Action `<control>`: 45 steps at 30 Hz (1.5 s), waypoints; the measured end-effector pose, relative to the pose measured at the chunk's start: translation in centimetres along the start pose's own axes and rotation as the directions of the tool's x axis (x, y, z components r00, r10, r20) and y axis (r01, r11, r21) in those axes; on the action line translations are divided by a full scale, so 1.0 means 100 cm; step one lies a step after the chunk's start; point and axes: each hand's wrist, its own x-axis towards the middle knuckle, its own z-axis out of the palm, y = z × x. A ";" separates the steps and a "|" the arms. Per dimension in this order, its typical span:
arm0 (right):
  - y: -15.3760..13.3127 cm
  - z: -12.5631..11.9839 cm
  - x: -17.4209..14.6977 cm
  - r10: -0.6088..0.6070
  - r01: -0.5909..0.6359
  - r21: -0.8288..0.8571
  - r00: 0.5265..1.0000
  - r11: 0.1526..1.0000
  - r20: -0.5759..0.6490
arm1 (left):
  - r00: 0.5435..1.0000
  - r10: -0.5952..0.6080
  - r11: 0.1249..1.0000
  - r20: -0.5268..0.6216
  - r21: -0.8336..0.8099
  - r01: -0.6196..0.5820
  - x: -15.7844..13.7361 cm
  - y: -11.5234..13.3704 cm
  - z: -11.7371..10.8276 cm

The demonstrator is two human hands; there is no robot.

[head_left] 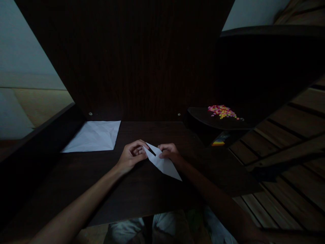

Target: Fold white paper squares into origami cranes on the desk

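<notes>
Folded paper (pixel 164 165) in the pinch of left hand (pixel 132 154) and right hand (pixel 169 153), forearms (pixel 92 191) aslant.

Part of the right hand (pixel 169 151) is hidden. The bright bits (pixel 221 112), far right, are too small to name.

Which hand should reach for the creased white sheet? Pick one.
Probably the left hand: it is nearer the creased white sheet, which lies on its own side. The right hand grips the folded white paper and could likely hold it alone.
</notes>
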 end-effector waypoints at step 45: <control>0.000 0.001 0.001 -0.107 0.107 -0.011 0.970 0.994 -0.219 | 0.952 0.302 0.761 -0.052 0.615 -0.207 -0.002 0.008 0.004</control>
